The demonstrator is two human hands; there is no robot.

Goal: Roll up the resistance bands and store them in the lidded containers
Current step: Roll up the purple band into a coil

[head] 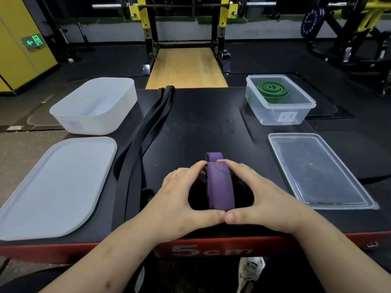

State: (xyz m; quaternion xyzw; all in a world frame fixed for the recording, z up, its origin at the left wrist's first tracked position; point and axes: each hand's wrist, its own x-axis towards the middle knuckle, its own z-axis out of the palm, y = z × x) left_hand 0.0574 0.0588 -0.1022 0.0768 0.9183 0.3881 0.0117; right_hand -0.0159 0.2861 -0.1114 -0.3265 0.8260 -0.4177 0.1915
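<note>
A purple band point(220, 185) stands rolled on edge at the near middle of the black platform point(203, 123). My left hand point(179, 199) grips the roll from the left and my right hand point(258, 199) grips it from the right, thumbs touching in front of it. A short purple tail sticks out behind the roll. A long black band point(148, 132) lies unrolled along the platform's left side. A green band point(271, 90), coiled, lies in the clear container point(279, 115) at the far right, whose clear lid point(317, 170) lies in front of it.
A frosted white container point(93, 121) stands open at the far left, its lid point(55, 187) flat at the near left. The platform's red front edge point(190, 249) is near my wrists. A squat rack and wooden lifting floor lie beyond.
</note>
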